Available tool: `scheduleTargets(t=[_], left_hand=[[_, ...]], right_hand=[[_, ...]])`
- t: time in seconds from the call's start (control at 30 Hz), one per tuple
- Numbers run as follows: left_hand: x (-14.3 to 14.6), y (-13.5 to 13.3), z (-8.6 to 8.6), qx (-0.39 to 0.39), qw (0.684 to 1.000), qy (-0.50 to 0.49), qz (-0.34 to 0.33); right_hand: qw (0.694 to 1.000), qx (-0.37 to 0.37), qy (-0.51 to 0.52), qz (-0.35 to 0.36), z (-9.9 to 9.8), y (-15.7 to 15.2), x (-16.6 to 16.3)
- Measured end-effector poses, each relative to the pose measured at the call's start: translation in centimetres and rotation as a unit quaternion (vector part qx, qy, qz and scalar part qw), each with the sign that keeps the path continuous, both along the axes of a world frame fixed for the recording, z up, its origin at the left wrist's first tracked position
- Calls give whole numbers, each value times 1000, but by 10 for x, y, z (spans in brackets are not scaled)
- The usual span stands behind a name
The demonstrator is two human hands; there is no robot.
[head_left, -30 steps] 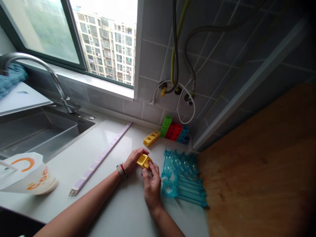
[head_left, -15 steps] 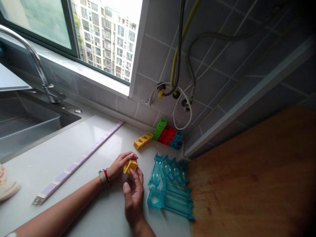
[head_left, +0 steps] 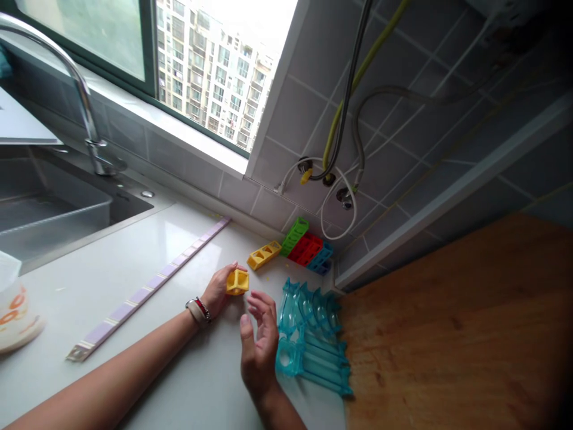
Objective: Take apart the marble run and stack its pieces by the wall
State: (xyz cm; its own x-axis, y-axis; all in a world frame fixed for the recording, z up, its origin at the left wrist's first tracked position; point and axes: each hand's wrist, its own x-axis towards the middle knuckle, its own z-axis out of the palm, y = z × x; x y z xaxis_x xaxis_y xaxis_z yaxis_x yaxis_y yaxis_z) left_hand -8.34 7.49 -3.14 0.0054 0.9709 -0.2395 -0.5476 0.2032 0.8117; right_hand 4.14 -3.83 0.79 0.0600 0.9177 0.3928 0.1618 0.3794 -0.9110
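My left hand [head_left: 219,288] grips a small hollow yellow block [head_left: 237,282] just above the white counter [head_left: 147,316]; a watch and a red band sit on that wrist. My right hand [head_left: 259,340] hovers a little below the block, fingers apart and loosely curled, holding nothing. Its fingertips are close to the clear blue track pieces [head_left: 311,331] lying to the right. A longer yellow block [head_left: 264,255] lies further back. Behind it, green, red and blue blocks [head_left: 307,245] stand in a row against the tiled wall.
A sink [head_left: 54,209] with a curved tap [head_left: 85,107] is at the left. A lilac strip [head_left: 147,289] lies diagonally on the counter. A white cup with orange print [head_left: 13,310] stands at the left edge. A wooden board [head_left: 456,334] fills the right. Hoses hang on the wall.
My right hand has let go of the yellow block and drawn back with fingers spread. The left hand keeps the block and has turned it. The view has shifted.
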Motion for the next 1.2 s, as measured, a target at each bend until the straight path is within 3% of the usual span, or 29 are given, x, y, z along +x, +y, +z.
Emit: scheduleTargets(t=[0.1,0.17,0.23,0.4,0.53,0.67,0.8,0.93,1.1,1.17,1.2], left_hand=[[0,2,-1,-13,999,-28,7],[0,4,-1,-23,999,-44,10],[-1,5,-1,-32,998,-56,10],[-2,9,-2,-50,996,-77,13],[-2,10,-5,-48,995,-87,18],[-3,11,-6,-44,994,-95,24],[-4,10,-3,-37,993,-109,30],[-8,9,2,-28,990,-132,36],[-15,10,5,-13,985,-172,29],[-16,10,7,-7,983,-180,23],[-17,10,7,-4,983,-182,20]], right_hand=[[997,54,-59,-15,32,39,8],[983,68,-165,-48,47,77,17],[924,33,-376,-53,53,118,26],[846,-15,-533,33,40,193,41],[782,-35,-615,92,20,215,39],[760,-31,-638,121,13,226,36],[781,-21,-610,132,18,231,36],[841,13,-531,105,36,224,39],[915,50,-398,35,66,173,39],[985,16,-169,28,70,134,37],[996,-14,-72,45,69,113,35]])
